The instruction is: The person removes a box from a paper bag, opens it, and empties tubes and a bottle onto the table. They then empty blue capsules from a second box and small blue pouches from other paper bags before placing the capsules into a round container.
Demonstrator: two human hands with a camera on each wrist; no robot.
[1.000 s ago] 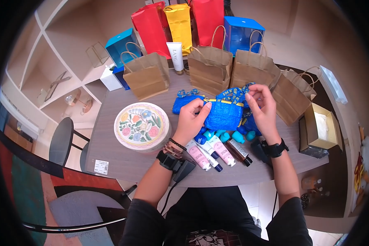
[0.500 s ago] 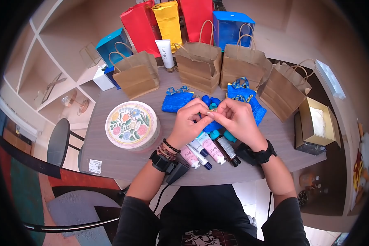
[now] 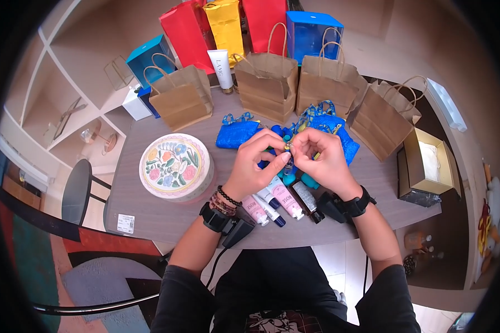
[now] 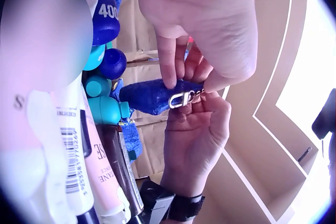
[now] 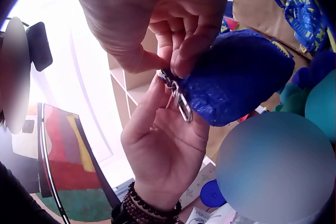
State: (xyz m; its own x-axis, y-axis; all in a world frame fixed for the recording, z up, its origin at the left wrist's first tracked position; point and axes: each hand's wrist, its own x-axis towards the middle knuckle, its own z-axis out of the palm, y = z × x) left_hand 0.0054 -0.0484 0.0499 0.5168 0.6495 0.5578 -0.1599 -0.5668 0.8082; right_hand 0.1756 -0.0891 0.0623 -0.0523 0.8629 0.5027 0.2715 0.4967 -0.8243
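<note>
My left hand (image 3: 255, 166) and right hand (image 3: 322, 161) meet at the fingertips above the table. Together they pinch the end of a small blue pouch (image 5: 236, 77), where a silver clip (image 5: 181, 106) hangs on a short chain. In the left wrist view the pouch dangles sideways from the fingers, the clip lying against it. From the head camera my hands mostly hide it. Below them lie pink hand-cream tubes (image 3: 288, 200), a brown bottle (image 3: 307, 201) and small teal bottles (image 3: 310, 181). Other blue pouches with patterned straps rest left (image 3: 234, 134) and right (image 3: 347, 144).
A round floral box (image 3: 176, 169) stands at the left. Several brown paper bags (image 3: 266, 83) line the back, with a white tube (image 3: 220, 69) between two of them. Behind are red and yellow bags (image 3: 225, 28) and a blue box (image 3: 315, 36). An open box (image 3: 428, 161) sits at the right edge.
My right hand has left the patterned strap and come leftward to my left hand. Both hands' fingertips now pinch together at the pouch's clip end. The head view has shifted slightly.
</note>
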